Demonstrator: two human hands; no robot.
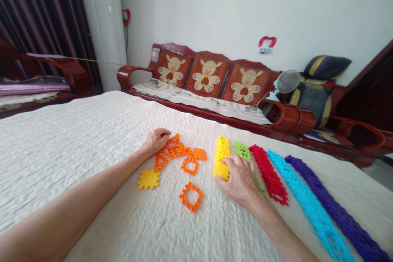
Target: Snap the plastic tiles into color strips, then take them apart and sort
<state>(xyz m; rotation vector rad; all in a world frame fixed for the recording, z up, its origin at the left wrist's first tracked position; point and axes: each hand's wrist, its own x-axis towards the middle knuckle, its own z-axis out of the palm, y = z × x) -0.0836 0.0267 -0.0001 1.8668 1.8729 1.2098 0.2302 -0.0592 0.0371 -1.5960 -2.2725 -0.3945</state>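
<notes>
My right hand (241,178) grips a solid yellow square tile (221,170) with notched edges, thumb on its near side and fingers on its far side. That tile lies at the near end of a row of yellow pieces (223,146). Beside a loose pile of orange notched pieces (175,149), my left hand (157,140) is closed with its fingers curled; anything inside them is hidden. Another yellow tile (149,179) lies below the pile. Two orange square frames (191,196) and a solid orange tile (200,154) lie between my hands.
Right of my right hand run rows of green (242,151), red (268,174), light blue (307,202) and purple pieces (331,202). Everything lies on a white quilted cover (92,131). Behind it stand a wooden sofa with bear cushions (207,75) and a small fan (287,82).
</notes>
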